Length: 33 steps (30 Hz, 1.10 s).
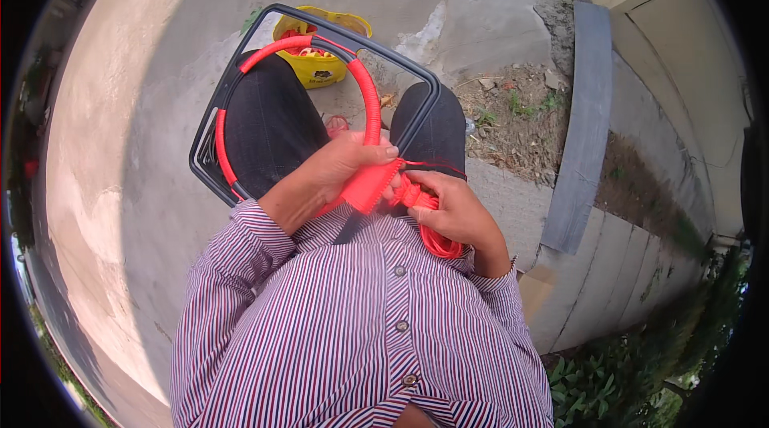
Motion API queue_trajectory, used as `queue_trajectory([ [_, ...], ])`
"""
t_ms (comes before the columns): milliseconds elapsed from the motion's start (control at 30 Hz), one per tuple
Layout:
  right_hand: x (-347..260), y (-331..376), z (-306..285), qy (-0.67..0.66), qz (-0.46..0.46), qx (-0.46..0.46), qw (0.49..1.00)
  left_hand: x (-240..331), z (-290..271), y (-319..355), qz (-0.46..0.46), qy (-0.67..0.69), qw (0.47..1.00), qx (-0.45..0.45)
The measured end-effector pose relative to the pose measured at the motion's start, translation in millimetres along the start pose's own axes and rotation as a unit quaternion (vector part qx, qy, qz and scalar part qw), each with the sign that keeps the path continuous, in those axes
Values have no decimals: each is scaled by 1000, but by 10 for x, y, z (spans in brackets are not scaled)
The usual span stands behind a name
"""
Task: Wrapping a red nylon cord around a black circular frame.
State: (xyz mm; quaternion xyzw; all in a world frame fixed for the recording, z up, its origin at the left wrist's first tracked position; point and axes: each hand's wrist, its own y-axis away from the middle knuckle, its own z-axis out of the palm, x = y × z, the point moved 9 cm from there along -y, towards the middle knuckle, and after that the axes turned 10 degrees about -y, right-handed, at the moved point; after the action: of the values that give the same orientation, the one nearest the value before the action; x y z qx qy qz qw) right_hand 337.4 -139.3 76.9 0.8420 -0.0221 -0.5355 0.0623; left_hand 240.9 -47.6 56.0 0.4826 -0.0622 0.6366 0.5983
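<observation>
A round dark hoop point(367, 92), partly covered in red wrapping with bare dark gaps, rests over my lap against a black rounded frame point(320, 18). My left hand point(346, 162) is closed on the hoop's near right side, thumb on top. From under its fingers hangs a flat red strip point(370, 188) with a notched edge. My right hand point(456, 208), just beside it, is closed round a bundle of red cord point(416, 194), whose loops point(440, 244) hang below the palm. A thin red strand point(432, 164) runs between the strip and the right hand.
On the concrete beyond my knees stands a yellow bucket point(320, 72) with red pieces inside. A grey plank point(581, 124) lies at the right, next to a patch of soil and rubble point(521, 124). Green plants point(593, 392) grow at the lower right.
</observation>
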Motion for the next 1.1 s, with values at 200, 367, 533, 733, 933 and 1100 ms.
queue_trajectory([
  [200, -137, -550, -452, -246, -24, 183, 952, -68, 38, 51, -10, -22, 1000, 4],
  [367, -391, -731, -524, -443, -169, 198, 858, -113, -10, -43, -3, -13, 1000, 8],
  [533, -280, -724, -665, -324, -101, 286, 896, -70, -30, -41, 4, -20, 1000, 2],
  [733, -490, -233, -1071, 27, -29, 283, 958, 48, -114, -24, 13, -4, 999, 31],
  [933, 408, 297, -909, -348, 57, 117, 929, 288, -311, 69, 85, 81, 992, 40],
  [1100, 1438, 1165, -1637, -631, -161, 401, 644, 178, -310, 68, 69, 116, 990, 32],
])
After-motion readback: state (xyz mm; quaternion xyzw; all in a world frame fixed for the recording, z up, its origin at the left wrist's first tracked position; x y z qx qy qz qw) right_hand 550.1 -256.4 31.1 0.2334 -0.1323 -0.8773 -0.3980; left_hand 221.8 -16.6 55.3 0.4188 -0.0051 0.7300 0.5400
